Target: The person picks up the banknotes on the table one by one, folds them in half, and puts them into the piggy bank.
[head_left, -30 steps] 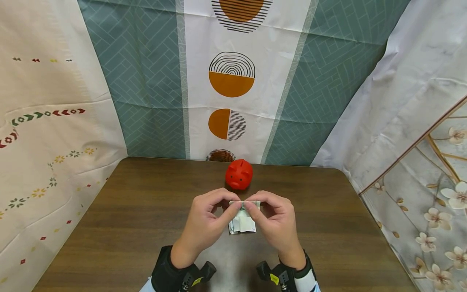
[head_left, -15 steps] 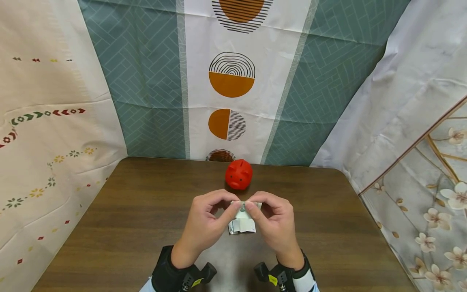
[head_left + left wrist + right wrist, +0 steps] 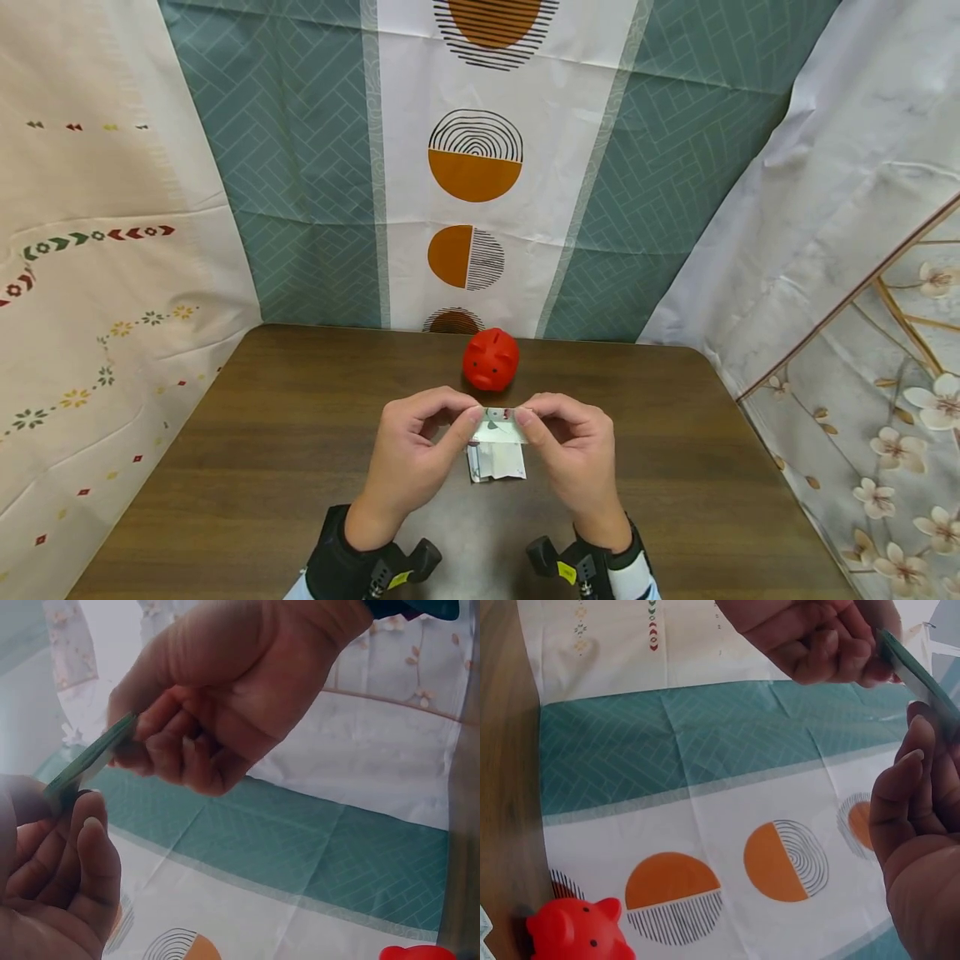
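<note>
A folded banknote, pale green with printing, is stretched between both hands above the table. My left hand pinches its left end between thumb and fingers. At the right end, the thumb and fingers of my right hand pinch it too. Both wrist views show the banknote nearly edge-on as a thin green strip. Below it in the head view lie pale folded notes, partly covered by the held one. A red piggy bank stands just beyond the hands.
The brown wooden table reaches back to a patterned curtain. A cream cloth hangs at the left, and a white flowered cloth at the right. Black wrist cameras sit on both wrists.
The hands have spread slightly apart, thumbs shifting from near the banknote's middle to its ends. More of its printed face now shows. The piggy bank and lower notes have stayed put.
</note>
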The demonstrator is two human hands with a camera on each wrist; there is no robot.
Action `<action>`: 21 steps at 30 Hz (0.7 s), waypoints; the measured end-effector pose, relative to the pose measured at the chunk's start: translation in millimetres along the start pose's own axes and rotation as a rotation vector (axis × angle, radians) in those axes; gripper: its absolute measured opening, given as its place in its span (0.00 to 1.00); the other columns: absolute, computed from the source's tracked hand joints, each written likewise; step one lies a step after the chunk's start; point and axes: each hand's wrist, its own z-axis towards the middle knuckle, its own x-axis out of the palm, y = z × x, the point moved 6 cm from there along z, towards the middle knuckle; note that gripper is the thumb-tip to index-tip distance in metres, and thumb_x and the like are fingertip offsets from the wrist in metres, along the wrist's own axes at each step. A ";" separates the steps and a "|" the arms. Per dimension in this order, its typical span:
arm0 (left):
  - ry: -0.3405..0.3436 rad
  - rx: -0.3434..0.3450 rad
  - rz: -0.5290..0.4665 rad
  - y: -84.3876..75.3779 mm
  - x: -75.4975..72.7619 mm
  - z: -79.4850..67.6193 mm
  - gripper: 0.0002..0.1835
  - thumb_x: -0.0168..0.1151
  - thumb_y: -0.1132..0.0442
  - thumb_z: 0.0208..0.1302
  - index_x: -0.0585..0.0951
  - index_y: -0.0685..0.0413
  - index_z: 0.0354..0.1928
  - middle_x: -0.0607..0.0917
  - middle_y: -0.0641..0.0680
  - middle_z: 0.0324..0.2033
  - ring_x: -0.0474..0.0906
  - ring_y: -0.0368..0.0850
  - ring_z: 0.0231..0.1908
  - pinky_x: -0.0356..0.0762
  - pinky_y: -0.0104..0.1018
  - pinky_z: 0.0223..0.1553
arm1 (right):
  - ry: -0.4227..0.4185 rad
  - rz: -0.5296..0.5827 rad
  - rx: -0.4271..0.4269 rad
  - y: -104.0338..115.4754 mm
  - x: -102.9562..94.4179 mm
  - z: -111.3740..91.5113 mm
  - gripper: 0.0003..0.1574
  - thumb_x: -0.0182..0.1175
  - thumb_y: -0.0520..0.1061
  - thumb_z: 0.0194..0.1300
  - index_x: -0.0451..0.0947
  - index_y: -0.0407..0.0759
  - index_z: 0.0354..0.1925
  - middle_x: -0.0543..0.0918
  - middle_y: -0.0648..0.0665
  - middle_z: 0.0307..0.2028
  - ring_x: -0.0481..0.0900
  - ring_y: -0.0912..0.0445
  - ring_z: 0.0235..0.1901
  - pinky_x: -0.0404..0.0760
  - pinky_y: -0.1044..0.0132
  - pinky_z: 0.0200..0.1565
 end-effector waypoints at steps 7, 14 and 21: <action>-0.002 0.009 -0.004 -1.1 -2.9 1.3 0.07 0.65 0.76 0.65 0.86 0.57 0.37 0.87 0.55 0.30 0.81 0.41 0.29 0.85 0.32 0.34 | 0.015 0.032 -0.031 1.0 0.6 0.9 0.15 0.58 0.20 0.63 0.85 0.32 0.41 0.88 0.43 0.33 0.79 0.55 0.28 0.81 0.69 0.29; -0.007 0.002 -0.019 -0.8 -4.0 1.9 0.08 0.65 0.77 0.65 0.86 0.58 0.38 0.86 0.55 0.29 0.79 0.40 0.28 0.82 0.30 0.29 | -0.021 -0.037 0.025 -2.6 -3.8 -2.6 0.12 0.57 0.23 0.66 0.84 0.32 0.41 0.88 0.49 0.35 0.80 0.57 0.29 0.83 0.70 0.32; 0.007 -0.005 -0.043 -0.6 -2.8 0.9 0.08 0.65 0.77 0.64 0.86 0.58 0.38 0.87 0.56 0.30 0.80 0.41 0.29 0.84 0.32 0.31 | 0.009 0.063 -0.032 -0.1 2.2 0.3 0.13 0.58 0.21 0.63 0.84 0.31 0.41 0.87 0.45 0.33 0.80 0.55 0.29 0.82 0.69 0.31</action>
